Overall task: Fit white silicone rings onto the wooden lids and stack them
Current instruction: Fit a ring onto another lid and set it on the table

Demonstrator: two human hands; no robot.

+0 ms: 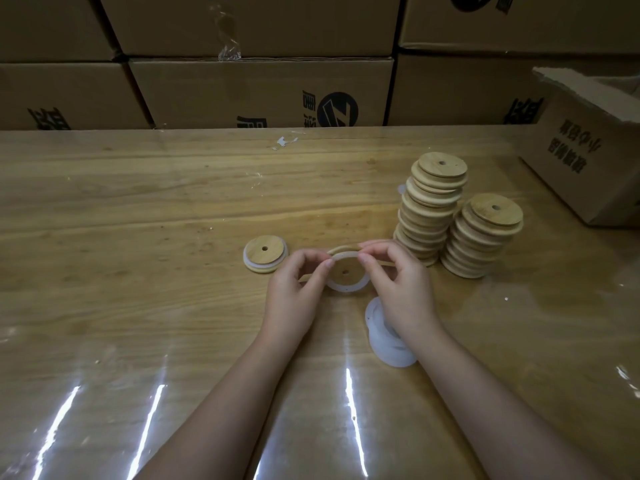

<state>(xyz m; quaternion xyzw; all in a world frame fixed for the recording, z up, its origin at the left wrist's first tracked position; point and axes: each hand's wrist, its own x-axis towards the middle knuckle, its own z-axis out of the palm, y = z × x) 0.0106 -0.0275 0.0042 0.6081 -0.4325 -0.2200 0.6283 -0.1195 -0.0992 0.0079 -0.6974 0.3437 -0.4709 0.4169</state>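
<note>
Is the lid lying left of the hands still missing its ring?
No, that lid already has a white ring around it.

A glossy wooden desk (138, 209) under clear film catches light streaks at six o'clock. Stacked cardboard cartons (259, 91) wall off twelve o'clock; an open carton (588, 150) sits at two o'clock.

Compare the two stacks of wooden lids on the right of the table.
The far stack is taller and leans crookedly, its upper lids slid out of line; the near stack is shorter and sits straighter. The near stack stands further right. Both hold round wooden lids with a small centre hole, resting on the table.
</note>
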